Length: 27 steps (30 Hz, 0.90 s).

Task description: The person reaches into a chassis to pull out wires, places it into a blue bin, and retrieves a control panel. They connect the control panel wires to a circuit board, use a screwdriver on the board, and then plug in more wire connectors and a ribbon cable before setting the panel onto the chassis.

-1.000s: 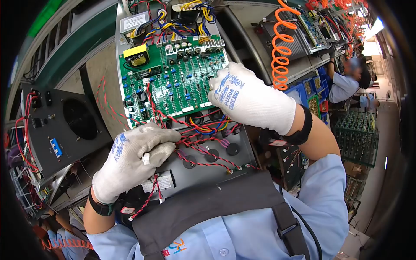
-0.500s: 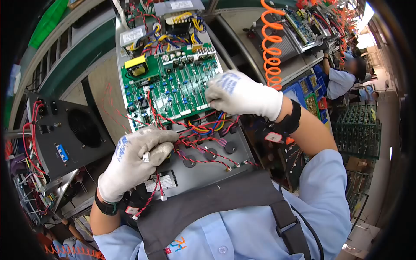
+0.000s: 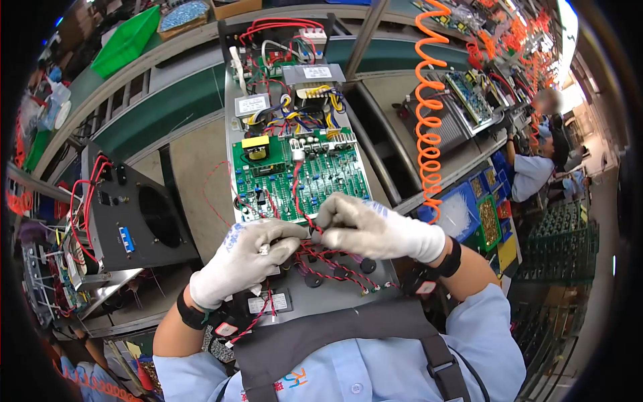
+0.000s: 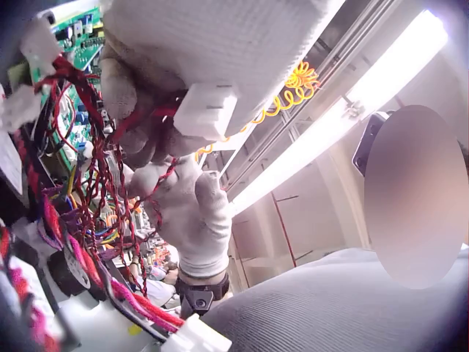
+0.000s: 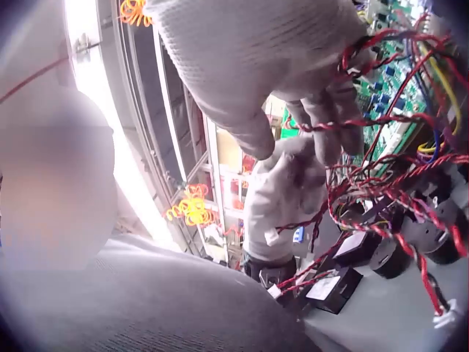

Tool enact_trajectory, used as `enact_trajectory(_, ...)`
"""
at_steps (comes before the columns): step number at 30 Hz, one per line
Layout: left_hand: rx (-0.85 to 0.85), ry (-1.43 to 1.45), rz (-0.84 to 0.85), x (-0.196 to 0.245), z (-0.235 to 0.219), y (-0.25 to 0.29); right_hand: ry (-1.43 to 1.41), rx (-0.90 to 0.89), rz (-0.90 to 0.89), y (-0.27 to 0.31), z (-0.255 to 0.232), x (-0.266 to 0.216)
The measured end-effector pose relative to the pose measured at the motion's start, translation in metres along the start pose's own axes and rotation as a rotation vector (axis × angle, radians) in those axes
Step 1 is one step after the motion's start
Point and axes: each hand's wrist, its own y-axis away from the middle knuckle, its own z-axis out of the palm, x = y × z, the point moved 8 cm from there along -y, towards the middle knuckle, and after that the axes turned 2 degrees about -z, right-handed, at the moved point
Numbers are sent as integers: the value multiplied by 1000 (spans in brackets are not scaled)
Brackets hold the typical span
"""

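Observation:
My gloved left hand [image 3: 244, 258] grips twisted red-and-black wires over the front of the open metal chassis [image 3: 335, 303]. A white plug [image 4: 207, 111] sticks out beneath its curled fingers. Fingertip to fingertip with it, my gloved right hand [image 3: 368, 228] curls its thumb and fingers at a red-and-black twisted wire [image 5: 381, 123]. Between the hands, a wire with a white connector [image 3: 298, 155] stands up across the green circuit board [image 3: 271, 185]. More twisted wires [image 3: 335, 273] spread over black round parts below the hands. The fingers partly hide the wires they hold.
Left of the chassis stands a black case with a fan opening [image 3: 159, 216]. An orange coiled hose [image 3: 429, 127] hangs to the right. Behind it are blue parts bins [image 3: 462, 214], a second chassis [image 3: 435, 124] and another person [image 3: 532, 174]. A green tray [image 3: 127, 41] sits far left.
My right hand has left the board's right edge and come over beside the left hand at the wires. A white connector now stands across the board. The head view has shifted, showing more of the chassis's far end.

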Motion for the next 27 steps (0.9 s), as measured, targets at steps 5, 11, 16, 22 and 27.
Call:
enact_trajectory(5, 26, 73, 76, -2, 1, -2, -228, 199, 62, -10, -5, -11)
enact_trajectory(11, 184, 359, 140, -6, -16, -4, 118, 292, -81, -13, -29, -38)
enact_trajectory(16, 208, 272, 125, -1, -13, -15, 327, 236, -83, -11, -26, -31)
enact_trajectory(22, 71, 260, 39, 4, 5, -33, 522, 372, -278, -8, -30, -32)
enact_trajectory(27, 35, 289, 25, 5, 1, -32, 1111, 524, -83, -9, -79, -10)
